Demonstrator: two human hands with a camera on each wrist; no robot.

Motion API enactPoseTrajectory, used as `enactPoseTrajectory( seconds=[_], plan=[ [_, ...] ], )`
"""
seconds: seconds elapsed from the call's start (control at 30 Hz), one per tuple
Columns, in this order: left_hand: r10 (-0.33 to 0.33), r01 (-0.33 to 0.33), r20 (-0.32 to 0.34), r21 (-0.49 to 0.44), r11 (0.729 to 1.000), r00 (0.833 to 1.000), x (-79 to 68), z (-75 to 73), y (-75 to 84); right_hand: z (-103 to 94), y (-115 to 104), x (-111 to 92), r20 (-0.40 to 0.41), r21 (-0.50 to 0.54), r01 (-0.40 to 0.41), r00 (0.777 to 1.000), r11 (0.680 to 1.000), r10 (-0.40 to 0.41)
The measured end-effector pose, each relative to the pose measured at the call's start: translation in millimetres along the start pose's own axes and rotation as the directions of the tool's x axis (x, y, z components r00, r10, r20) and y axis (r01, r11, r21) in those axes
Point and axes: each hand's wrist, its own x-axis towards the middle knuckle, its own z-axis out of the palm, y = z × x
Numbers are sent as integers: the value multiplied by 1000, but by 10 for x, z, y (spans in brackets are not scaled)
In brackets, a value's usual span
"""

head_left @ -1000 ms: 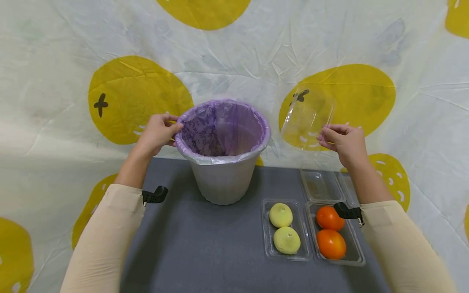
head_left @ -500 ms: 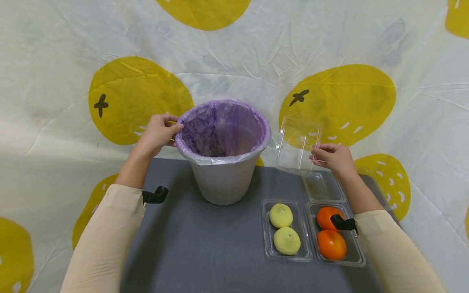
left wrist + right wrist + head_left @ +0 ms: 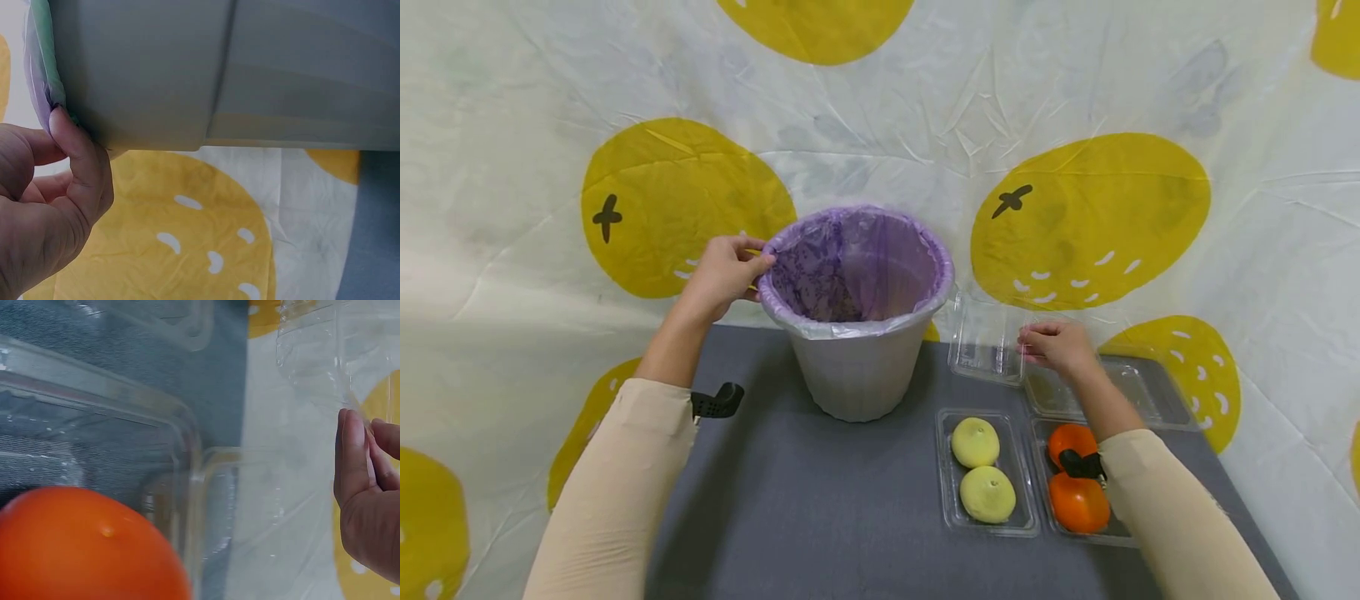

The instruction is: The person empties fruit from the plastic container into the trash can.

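My left hand (image 3: pixel 724 271) pinches the rim of a pale trash can (image 3: pixel 859 375) lined with a purple plastic bag (image 3: pixel 887 275); in the left wrist view its fingers curl at the bag's folded edge. With thumb and fingertips my right hand (image 3: pixel 1060 346) pinches the right edge of a clear plastic lid (image 3: pixel 988 354). The lid stands tilted behind a clear tray (image 3: pixel 950 512) that carries two pale yellow-green round fruits (image 3: pixel 987 493). Right of that tray, two orange round fruits (image 3: pixel 1078 502) sit in another clear tray, partly hidden under my right forearm.
Another clear plastic piece (image 3: pixel 1150 387) lies at the table's back right. A grey cloth covers the table (image 3: pixel 820 517). A white sheet (image 3: pixel 880 100) with yellow fruit prints hangs right behind it.
The right hand has moved down and left, bringing the clear lid from up against the sheet to the table's back, behind the yellow-green fruits. The left hand stays on the trash can's rim.
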Motion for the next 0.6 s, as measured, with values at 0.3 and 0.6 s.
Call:
enactPoseTrajectory(
  seconds=[0.3, 0.6],
  plan=[
    [4, -4, 0, -5, 1000, 1000, -8, -1, -7, 102, 176, 57, -14, -110, -15, 1000, 994, 13],
    [9, -9, 2, 3, 1000, 1000, -12, -8, -11, 232, 242, 101, -26, -195, -32, 999, 980, 28]
  ],
)
